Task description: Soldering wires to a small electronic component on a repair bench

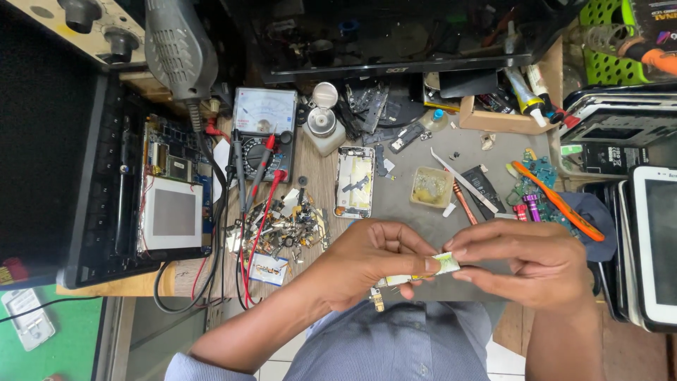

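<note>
Over the desk's (416, 212) near edge, both hands, left (367, 264) and right (525, 262), pinch a small pale-green flat part (443, 263). Loose grip and it could easily drop into that scrap heap (285, 229).

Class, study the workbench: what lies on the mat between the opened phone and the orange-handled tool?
In the head view, between the opened phone and the orange-handled tool sit a small square tub, white tweezers and a dark flat part.

The opened phone (354, 181) lies on the workbench (321, 176), behind the left hand (367, 261). The multimeter (264, 130) lies to its left, the small dish (431, 187) to its right. The tablet (659, 243) lies right of the right hand (529, 264).
</note>
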